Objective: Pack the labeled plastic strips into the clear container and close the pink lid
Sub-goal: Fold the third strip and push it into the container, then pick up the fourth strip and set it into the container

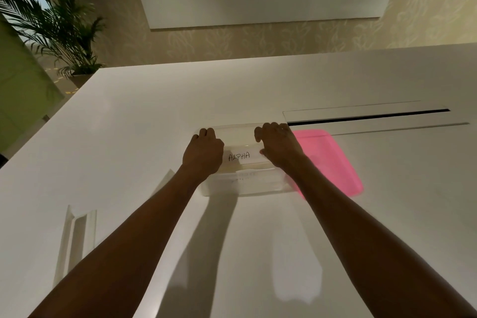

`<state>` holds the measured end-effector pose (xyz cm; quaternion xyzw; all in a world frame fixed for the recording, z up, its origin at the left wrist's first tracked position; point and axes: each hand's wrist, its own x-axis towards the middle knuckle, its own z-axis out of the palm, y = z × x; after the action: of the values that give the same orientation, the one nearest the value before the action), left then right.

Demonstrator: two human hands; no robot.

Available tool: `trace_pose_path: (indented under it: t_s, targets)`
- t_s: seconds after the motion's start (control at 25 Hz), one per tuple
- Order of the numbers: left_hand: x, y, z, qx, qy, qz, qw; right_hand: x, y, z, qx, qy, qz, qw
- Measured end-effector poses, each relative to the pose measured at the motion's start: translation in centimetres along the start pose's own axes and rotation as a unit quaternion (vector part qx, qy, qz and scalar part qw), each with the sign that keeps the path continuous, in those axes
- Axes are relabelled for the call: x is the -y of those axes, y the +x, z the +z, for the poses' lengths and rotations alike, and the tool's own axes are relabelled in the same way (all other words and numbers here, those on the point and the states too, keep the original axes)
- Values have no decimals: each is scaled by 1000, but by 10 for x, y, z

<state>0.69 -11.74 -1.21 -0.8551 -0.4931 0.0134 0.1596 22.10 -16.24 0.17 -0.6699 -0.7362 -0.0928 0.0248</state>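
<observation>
A clear rectangular container (242, 186) stands on the white table in front of me. Inside it lies a plastic strip (240, 157) marked "ALPHA". My left hand (204, 152) grips the strip's left end over the container, fingers curled at the far rim. My right hand (277, 146) grips its right end the same way. The pink lid (333, 160) lies flat on the table just right of the container, partly behind my right forearm. Two more clear strips lie to the left: one (74, 235) near the front left, another (165, 181) half hidden by my left forearm.
The white table (258, 90) has a recessed cable slot (369, 117) at the right, just behind the lid. A potted palm (64, 33) stands beyond the table's far left corner. A patterned wall and a white panel are behind.
</observation>
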Motion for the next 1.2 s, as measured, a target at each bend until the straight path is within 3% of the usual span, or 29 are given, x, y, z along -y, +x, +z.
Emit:
trace_pose_path:
  t_s: [0.4,0.68,0.92,1.2]
  targets:
    - [0,-9,-34,54,-192,-71,977,7,-8,-20,42,-31,-19,998]
    - [10,-21,-45,-31,-211,-49,976,35,-18,-45,-23,-64,18,998]
    - [35,-54,-42,-145,-234,-64,959,96,-31,-66,-120,19,49,991]
    - [108,-148,-33,-165,-278,-133,937,208,-49,-71,-148,108,16,983]
